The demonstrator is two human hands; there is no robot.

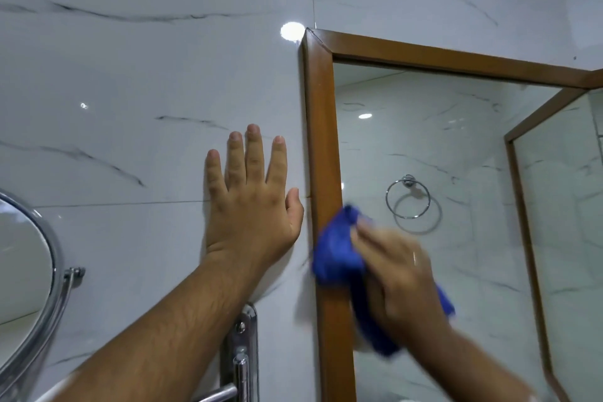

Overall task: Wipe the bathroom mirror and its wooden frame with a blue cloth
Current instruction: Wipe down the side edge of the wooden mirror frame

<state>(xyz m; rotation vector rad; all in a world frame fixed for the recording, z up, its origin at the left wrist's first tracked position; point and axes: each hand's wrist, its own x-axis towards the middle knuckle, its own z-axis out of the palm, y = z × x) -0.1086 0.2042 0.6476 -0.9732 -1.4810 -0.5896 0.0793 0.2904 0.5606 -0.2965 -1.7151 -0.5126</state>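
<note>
The mirror [440,153] hangs on the marble wall inside a brown wooden frame [321,140]. My right hand [401,274], blurred by motion, grips a bunched blue cloth [336,251] and presses it against the frame's left upright, about halfway down. Part of the cloth trails out under my palm over the glass. My left hand [251,202] lies flat on the wall tile just left of the frame, fingers spread and pointing up, thumb almost touching the wood.
A round chrome-rimmed swivel mirror [29,274] juts from the wall at the lower left. A chrome wall bracket with a bar [243,352] sits under my left forearm. A towel ring [408,196] shows as a reflection in the glass.
</note>
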